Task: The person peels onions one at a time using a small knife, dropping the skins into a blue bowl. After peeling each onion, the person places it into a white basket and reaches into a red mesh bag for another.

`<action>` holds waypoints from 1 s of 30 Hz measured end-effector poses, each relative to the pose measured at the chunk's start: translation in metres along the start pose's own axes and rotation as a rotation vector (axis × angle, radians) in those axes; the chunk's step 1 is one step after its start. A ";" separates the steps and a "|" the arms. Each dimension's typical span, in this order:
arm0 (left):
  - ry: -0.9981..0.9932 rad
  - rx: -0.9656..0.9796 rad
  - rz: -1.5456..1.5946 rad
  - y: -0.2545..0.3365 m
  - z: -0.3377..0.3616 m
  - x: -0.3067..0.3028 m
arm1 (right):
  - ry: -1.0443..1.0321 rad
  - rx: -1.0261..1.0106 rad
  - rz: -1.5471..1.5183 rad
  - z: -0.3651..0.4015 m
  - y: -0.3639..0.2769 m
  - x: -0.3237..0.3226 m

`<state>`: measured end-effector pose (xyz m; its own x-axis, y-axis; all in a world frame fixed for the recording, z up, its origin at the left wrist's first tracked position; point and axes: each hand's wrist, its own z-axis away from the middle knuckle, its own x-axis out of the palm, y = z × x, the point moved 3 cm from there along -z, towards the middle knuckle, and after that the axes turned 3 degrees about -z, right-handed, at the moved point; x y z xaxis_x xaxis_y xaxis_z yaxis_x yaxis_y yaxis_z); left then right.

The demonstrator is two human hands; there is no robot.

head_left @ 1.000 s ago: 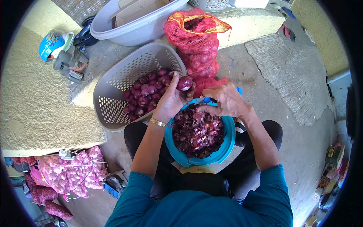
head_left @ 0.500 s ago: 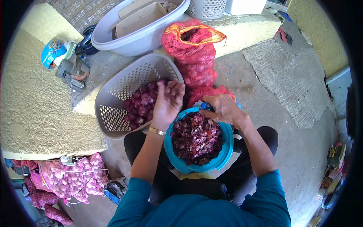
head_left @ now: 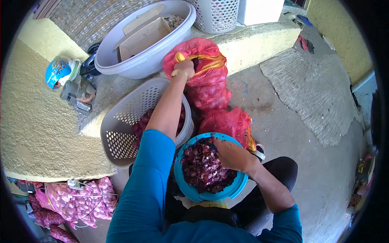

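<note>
My left hand (head_left: 184, 69) is stretched forward to the mouth of a red mesh sack (head_left: 208, 91) of onions. It looks closed on the sack's yellow-edged rim, with the fingertips partly hidden. My right hand (head_left: 234, 156) is over a blue basin (head_left: 238, 187) heaped with dark purple onion skins (head_left: 206, 170). Its fingers point down at the skins, and I cannot see whether they hold anything. Under my left forearm stands a grey perforated basket (head_left: 113, 121) with peeled red onions (head_left: 139, 127) inside, partly covered by the arm.
A second red mesh sack (head_left: 227, 125) lies just beyond the basin. On the ledge stand a large pale tub (head_left: 142, 67) with a cardboard box, and a white perforated basket (head_left: 214, 16). Pink mesh bags of bulbs (head_left: 81, 198) lie at lower left.
My left hand has moved from above the grey basket to the sack's mouth. My right hand has come down from the basin's far rim to the skins. The sack's top has shifted left.
</note>
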<state>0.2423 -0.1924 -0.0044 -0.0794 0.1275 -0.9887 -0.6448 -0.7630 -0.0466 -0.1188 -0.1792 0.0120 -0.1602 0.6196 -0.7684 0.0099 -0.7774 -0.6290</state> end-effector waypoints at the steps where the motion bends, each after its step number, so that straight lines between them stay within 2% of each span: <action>1: -0.004 0.007 -0.003 0.005 0.004 0.010 | 0.005 0.003 -0.003 -0.001 0.000 0.000; 3: -0.024 0.043 -0.118 0.017 0.006 0.017 | 0.095 -0.097 0.006 0.001 -0.003 -0.001; 4: -0.118 0.043 -0.178 0.020 0.007 0.018 | 0.095 -0.092 0.000 0.001 -0.006 -0.004; 6: -0.277 0.021 -0.283 0.027 0.009 0.011 | -0.038 0.003 -0.015 0.001 -0.012 -0.010; 9: -0.193 0.014 -0.249 0.020 0.003 0.024 | -0.003 -0.009 -0.031 0.005 -0.011 -0.011; 10: -0.237 0.104 -0.294 0.022 0.007 0.022 | 0.000 -0.011 -0.029 0.006 -0.010 -0.010; 13: -0.177 0.071 -0.266 0.015 0.006 0.033 | 0.043 -0.025 -0.022 0.006 -0.004 -0.009; 15: -0.218 0.075 -0.242 0.012 0.009 0.033 | 0.101 -0.021 -0.004 0.007 -0.002 -0.014; 17: 0.169 0.067 0.154 0.011 0.035 0.005 | 0.167 -0.042 -0.079 0.005 0.009 -0.011; 18: 0.172 0.068 0.149 0.006 0.041 -0.002 | 0.226 -0.064 -0.154 0.003 0.008 -0.015; 20: 0.674 0.267 0.488 -0.006 0.062 -0.030 | 0.273 -0.088 -0.234 0.004 0.003 -0.031; 21: 0.684 0.265 0.480 -0.007 0.076 -0.041 | 0.317 -0.111 -0.308 0.002 0.000 -0.041; 22: 0.676 0.363 0.823 -0.008 0.101 -0.052 | 0.408 -0.166 -0.357 -0.002 0.004 -0.040; 23: 0.653 0.458 1.167 -0.009 0.129 -0.062 | 0.405 -0.178 -0.359 -0.004 -0.004 -0.047; 25: 0.402 0.379 1.412 -0.004 0.196 -0.081 | 0.499 -0.143 -0.532 -0.004 -0.021 -0.066; 26: 0.398 0.455 1.555 -0.002 0.216 -0.076 | 0.527 -0.132 -0.580 -0.007 -0.021 -0.065; 27: 0.285 0.455 1.700 -0.002 0.235 -0.067 | 0.514 -0.132 -0.582 -0.009 -0.023 -0.064; 29: 0.148 0.388 1.861 0.005 0.276 -0.057 | 0.487 -0.085 -0.653 -0.010 -0.024 -0.061; 30: 0.142 0.374 1.874 0.007 0.285 -0.047 | 0.475 -0.071 -0.653 -0.011 -0.026 -0.059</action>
<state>0.0244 -0.0229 0.0821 -0.7239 -0.6359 0.2675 0.0719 0.3160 0.9460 -0.0989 -0.1940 0.0723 0.2803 0.9385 -0.2016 0.1244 -0.2438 -0.9618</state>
